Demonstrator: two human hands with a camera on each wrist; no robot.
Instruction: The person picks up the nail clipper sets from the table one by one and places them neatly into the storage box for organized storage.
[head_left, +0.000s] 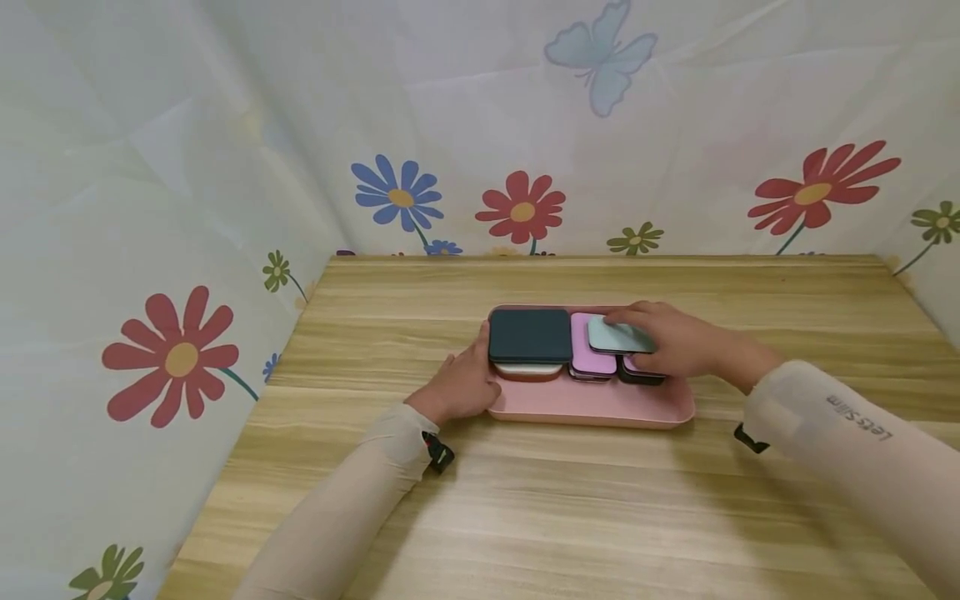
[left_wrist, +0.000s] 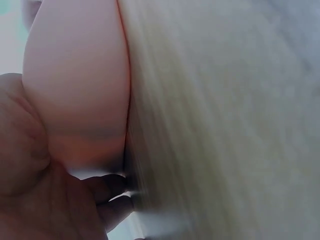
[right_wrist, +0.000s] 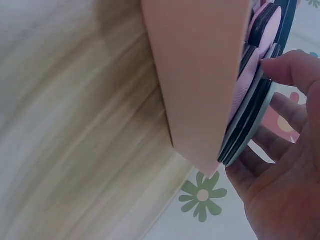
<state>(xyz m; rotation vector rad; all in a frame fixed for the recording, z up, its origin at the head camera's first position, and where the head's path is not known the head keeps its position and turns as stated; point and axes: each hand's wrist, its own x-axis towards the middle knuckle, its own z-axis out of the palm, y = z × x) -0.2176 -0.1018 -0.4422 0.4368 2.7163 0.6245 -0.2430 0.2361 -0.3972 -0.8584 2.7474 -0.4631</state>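
A pink tray (head_left: 585, 402) on the table holds several flat, round-cornered cases. My right hand (head_left: 671, 337), reaching in from the right, pinches a pale green case (head_left: 609, 337) with thumb and fingers at its edges. That case overlaps a pink case (head_left: 588, 354) and lies over another pink case with a dark base (head_left: 641, 377). The right wrist view shows the thumb on one side of the pale green case (right_wrist: 256, 122) and fingers on the other. My left hand (head_left: 463, 383) rests along the tray's left end, fingers against its outer wall (left_wrist: 82, 90) and thumb by the front corner.
In the tray's left part, a large dark teal case (head_left: 530, 335) sits on top of a white and a brown layer (head_left: 528, 371). The wood-grain table (head_left: 555, 508) runs back to a flower-printed cloth (head_left: 675, 167).
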